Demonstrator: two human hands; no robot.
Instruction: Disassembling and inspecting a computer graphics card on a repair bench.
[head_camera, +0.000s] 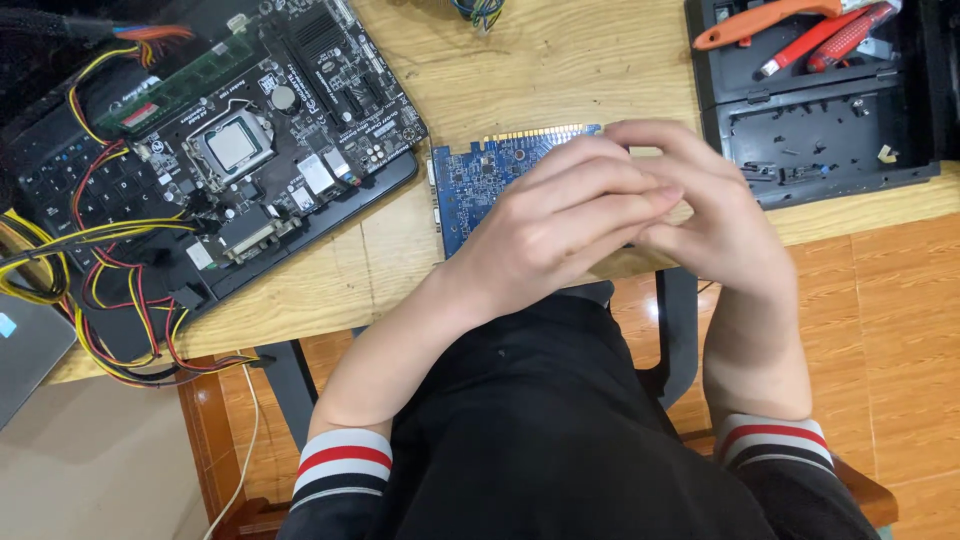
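A blue circuit card (480, 180) with a gold edge connector along its far side lies on the wooden table (560, 60) near its front edge. My left hand (560, 215) and my right hand (700, 200) are joined over the card's right half, fingers overlapping, and cover it. Whether either hand grips the card or something small between the fingers is hidden.
A black motherboard (250, 140) with a processor, a green memory stick and yellow, red and black cables (110, 300) sits on a keyboard at the left. A black tool case (830, 130) with orange and red tools is at the right. A laptop corner (25, 350) shows far left.
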